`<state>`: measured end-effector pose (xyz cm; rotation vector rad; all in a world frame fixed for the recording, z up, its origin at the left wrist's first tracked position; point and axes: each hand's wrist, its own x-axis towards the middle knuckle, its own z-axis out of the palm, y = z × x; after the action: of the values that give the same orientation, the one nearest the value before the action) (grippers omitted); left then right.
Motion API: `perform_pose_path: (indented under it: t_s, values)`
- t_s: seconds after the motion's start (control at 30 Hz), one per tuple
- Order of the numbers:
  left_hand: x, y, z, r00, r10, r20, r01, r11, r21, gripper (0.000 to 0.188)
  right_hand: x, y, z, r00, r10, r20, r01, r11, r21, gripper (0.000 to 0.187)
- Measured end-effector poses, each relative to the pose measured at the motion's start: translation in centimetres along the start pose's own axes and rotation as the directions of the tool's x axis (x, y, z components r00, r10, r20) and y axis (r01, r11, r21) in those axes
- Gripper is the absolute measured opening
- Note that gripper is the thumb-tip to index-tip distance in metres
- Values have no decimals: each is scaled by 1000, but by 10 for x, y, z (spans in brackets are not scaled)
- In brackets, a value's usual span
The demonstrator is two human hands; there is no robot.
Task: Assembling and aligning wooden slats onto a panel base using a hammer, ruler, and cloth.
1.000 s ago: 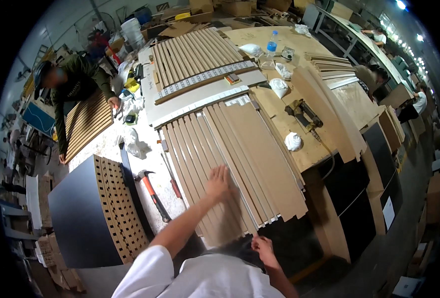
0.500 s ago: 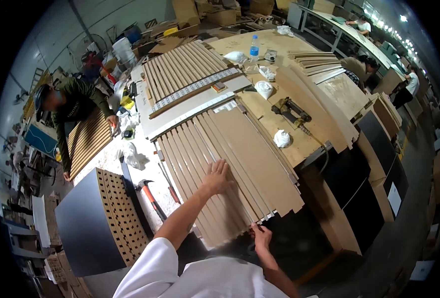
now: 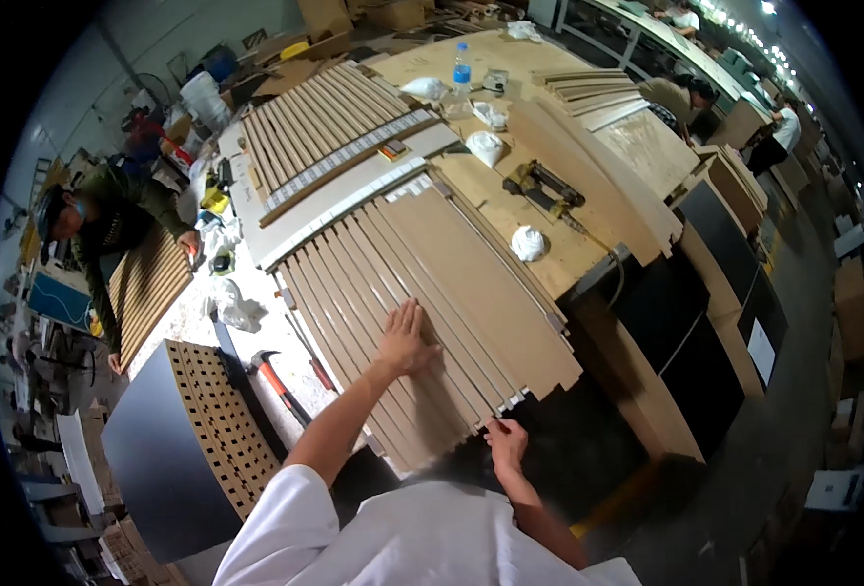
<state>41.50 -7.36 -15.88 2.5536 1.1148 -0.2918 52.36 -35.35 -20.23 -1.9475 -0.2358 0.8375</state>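
Note:
Several long brown slats point(image 3: 354, 293) lie side by side in a flat frame, beside a wider brown board point(image 3: 471, 264) on their right. My left hand point(image 3: 408, 344) rests flat on the slats near their middle, fingers stretched forward and thumb out to the right. At the near ends of the slats is my right hand point(image 3: 508, 444). Its thumb and index finger are pressed together against the edge; what lies between them, if anything, is too small to make out. Small white pieces point(image 3: 512, 400) show at the near ends, just past the right fingertips.
A red-handled hammer point(image 3: 278, 386) lies left of the slats, beside a dark panel with a notched edge point(image 3: 219, 430). Another slatted panel point(image 3: 325, 127) lies farther back. Right are a nail gun point(image 3: 544, 190) and white bags point(image 3: 528, 243). A co-worker point(image 3: 110, 220) leans over slats at left.
The view has shifted, so the scene sits a little higher and farther left. My left hand stays on the slats; my right fingertips have moved slightly along the near edge.

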Motion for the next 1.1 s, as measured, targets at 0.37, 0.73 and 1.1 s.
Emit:
perform_pose_path:
  t_s: [0.37,0.73,1.1]
  values:
    - [4,-27,2,990,111,-86,-113,994,-11,89,3,-30,-6,745,-568,349,643,473,-603,16]
    - [-4,-6,-13,994,-84,72,85,996,-4,112,-2,-33,-12,811,-486,326,559,476,-679,23]
    - [25,-20,-29,980,-139,141,114,979,170,116,20,-4,-16,872,394,290,-456,869,191,26]
